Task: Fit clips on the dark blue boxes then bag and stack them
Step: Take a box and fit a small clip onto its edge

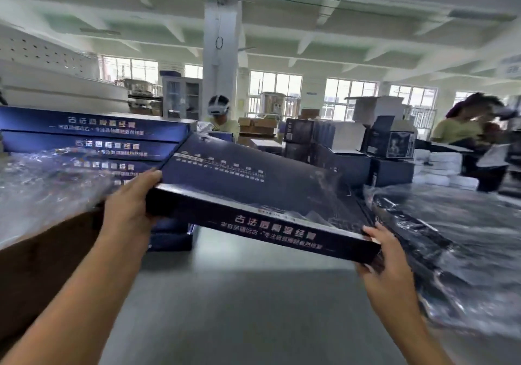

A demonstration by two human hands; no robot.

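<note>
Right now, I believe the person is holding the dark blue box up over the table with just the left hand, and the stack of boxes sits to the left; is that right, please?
Not quite: both hands hold it. In the head view the left hand grips the box at its left end and the right hand grips its right corner. The box is over the table, and the stack is to the left.
</note>
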